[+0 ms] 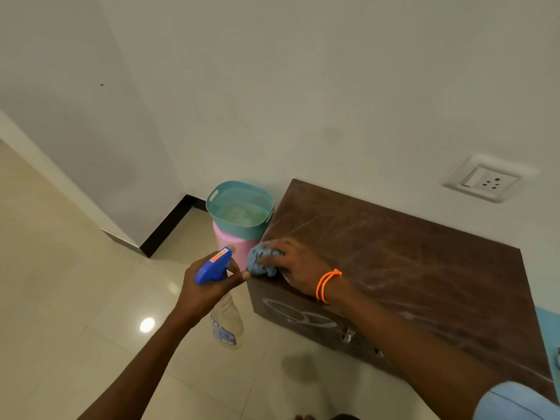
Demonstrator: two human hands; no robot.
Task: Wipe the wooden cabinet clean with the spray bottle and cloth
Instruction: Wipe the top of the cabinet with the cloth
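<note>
Two hands work at the wooden cabinet (409, 268) against the wall. Her left hand (209, 280) curls round the neck of a clear spray bottle (222, 301), hiding most of its blue trigger head. Her right hand (298, 265) clutches a bunched blue cloth (262, 260) on the cabinet's near-left corner; the fingertips sink into its folds. Behind stands a teal basket (241, 204), its pink base half hidden.

a teal basket (239, 207) on a pink bin (239, 247) blocked the wooden cabinet (409, 268)'s far-left side; tiled floor (75, 283) lay open left.
</note>
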